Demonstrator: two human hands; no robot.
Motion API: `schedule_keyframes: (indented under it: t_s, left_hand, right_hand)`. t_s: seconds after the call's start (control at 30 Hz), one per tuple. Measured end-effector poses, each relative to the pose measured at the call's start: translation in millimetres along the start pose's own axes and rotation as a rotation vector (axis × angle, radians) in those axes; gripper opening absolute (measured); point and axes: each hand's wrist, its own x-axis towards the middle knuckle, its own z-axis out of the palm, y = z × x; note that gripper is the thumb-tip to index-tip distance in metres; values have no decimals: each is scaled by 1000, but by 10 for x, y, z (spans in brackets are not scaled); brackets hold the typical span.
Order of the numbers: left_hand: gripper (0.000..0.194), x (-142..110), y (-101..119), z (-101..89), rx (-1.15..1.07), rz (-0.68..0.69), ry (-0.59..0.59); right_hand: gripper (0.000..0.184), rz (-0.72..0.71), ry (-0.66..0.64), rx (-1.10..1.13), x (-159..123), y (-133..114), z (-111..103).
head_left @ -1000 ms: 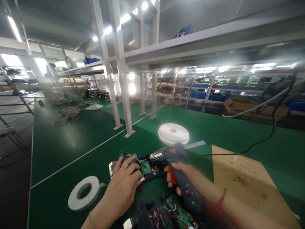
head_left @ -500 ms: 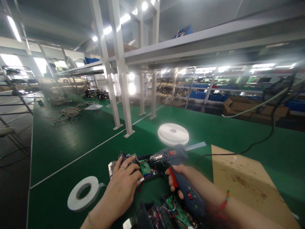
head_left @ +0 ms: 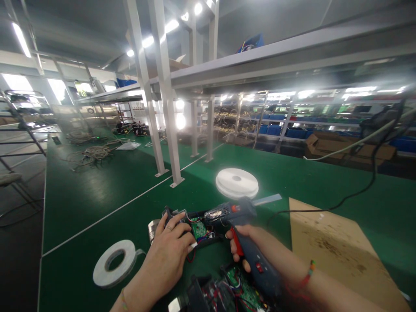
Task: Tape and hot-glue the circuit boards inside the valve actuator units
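My right hand (head_left: 250,236) is wrapped round the handle of a dark blue hot glue gun (head_left: 244,210), fingers at its red trigger. A white glue stick (head_left: 269,199) sticks out of its back end. The gun's front end is over an open black device housing with a green circuit board (head_left: 199,228) and thin wires; the nozzle tip is hard to make out. My left hand (head_left: 169,251) grips the housing's left part, fingers curled over it. Beside those fingers shows a silver metal cylinder (head_left: 152,230). Nearer to me lies a second open device (head_left: 208,294) with a green board and wires.
A roll of white tape (head_left: 100,268) lies at the left on the green bench (head_left: 81,216). Behind the gun is a white reel (head_left: 237,180). Cardboard (head_left: 328,247) lies right, with a black cable (head_left: 344,199) crossing its edge. White shelf posts (head_left: 169,130) stand ahead.
Almost nothing differs. The whole view has shifted very slightly; both hands, the glue gun and the device keep their places relative to each other.
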Motion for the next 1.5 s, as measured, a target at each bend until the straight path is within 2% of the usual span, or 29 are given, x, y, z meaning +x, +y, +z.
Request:
schedule_keyframes:
  t_s: [0.2,0.67,0.93,1.03,1.17,1.3,1.4,1.5]
  left_hand:
    - [30,-7,-18,15,-22,16,21]
    - [30,-27,-22,9,-42,29,35]
    - [28,-9,-49,23,-103,84,102]
    - [27,-14,-43,17,-108,96,138]
    - [26,-9,-68,37,-49,81,150]
    - [23,46,-205,145,24,101,177]
    - [29,140,-385,282,75,139,262]
    - [35,240,-579,433,136,200,319]
  right_hand:
    - [65,6,4,-21,-55,-14,8]
    - [58,68,31,39,-149,-81,28]
    - [66,-40,-100,286,-321,-82,-110]
    - [70,-77,-97,341,-437,-129,-163]
    - [81,-166,-40,345,-680,-230,-265]
    - [90,-268,65,219,-1126,-347,-454]
    - [89,-323,264,-5,-1590,-449,-633]
    - [77,-297,575,-440,-2029,-487,-831]
